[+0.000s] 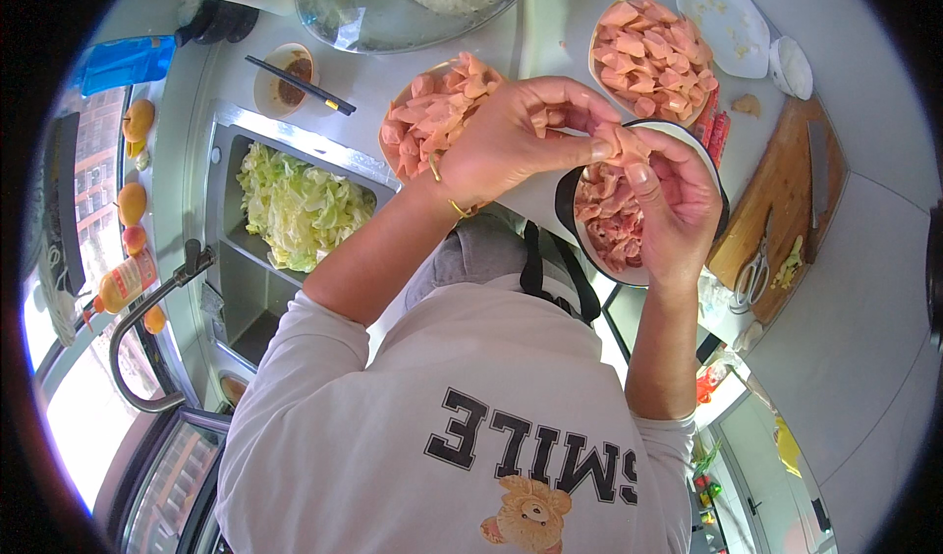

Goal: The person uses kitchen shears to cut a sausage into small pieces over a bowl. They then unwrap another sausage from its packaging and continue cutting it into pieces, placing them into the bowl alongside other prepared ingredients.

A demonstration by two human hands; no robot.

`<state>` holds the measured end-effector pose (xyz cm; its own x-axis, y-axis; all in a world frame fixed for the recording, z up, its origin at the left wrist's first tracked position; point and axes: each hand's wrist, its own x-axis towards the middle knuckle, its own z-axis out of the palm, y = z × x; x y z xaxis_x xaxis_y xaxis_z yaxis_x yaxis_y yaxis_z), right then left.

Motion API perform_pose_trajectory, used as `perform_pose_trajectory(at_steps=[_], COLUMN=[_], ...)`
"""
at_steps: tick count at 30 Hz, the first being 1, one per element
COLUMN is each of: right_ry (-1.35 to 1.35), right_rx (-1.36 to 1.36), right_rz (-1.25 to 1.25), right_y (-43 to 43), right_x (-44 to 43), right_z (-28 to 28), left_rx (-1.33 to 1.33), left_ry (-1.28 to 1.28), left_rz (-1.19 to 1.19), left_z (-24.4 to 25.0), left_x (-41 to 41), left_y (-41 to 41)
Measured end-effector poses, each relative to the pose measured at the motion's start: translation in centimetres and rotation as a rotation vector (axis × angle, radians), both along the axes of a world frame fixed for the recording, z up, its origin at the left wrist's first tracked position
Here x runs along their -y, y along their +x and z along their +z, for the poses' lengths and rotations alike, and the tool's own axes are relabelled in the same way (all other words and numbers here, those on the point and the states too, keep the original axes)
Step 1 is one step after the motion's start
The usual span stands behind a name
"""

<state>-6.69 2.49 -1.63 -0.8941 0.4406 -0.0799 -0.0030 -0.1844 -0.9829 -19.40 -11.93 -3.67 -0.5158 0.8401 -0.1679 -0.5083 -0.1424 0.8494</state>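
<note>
Over a dark-rimmed bowl [703,149] of sliced raw meat [611,219], both of my hands pinch a piece of pink sausage [625,146]. My left hand [508,130] comes from the left, thumb and fingertips on the piece, with another small pink bit near its curled fingers. My right hand [681,197] holds the piece from the right, its thumb on it. A plate of cut pink sausage pieces [435,116] lies partly behind my left hand and wrist. Another heaped plate of such pieces [652,57] stands beyond the bowl.
Cut cabbage [302,204] fills a sink basin on the left. Black chopsticks [302,85] rest across a sauce bowl [265,97]. A large glass lid or bowl [353,23] stands at the back. At right, a wooden board [784,186] bears a knife [818,163] and scissors [751,280].
</note>
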Motion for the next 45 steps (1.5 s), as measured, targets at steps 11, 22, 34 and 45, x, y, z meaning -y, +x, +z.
perform_pose_trajectory(at_steps=[11, 22, 34, 45], right_ry=[0.0, -0.025, 0.523, 0.777], right_rx=[-0.044, 0.036, 0.406, 0.229], right_rz=[0.009, -0.16, -0.125, -0.046], right_y=[0.0, 0.5, -0.8, -2.9], right_x=[-0.2, -3.8, -18.8, -18.6], right_z=[-0.6, -1.4, -7.3, -9.5], left_rx=[0.002, 0.141, -0.997, -1.452], left_ry=[0.122, -0.079, -0.386, -0.433], left_rz=[0.038, 0.159, 0.122, 0.021], left_z=[-0.7, -1.3, -4.8, -8.8], left_x=[0.2, -1.7, -12.4, -18.0], left_y=[-0.2, -1.3, -8.1, -12.7])
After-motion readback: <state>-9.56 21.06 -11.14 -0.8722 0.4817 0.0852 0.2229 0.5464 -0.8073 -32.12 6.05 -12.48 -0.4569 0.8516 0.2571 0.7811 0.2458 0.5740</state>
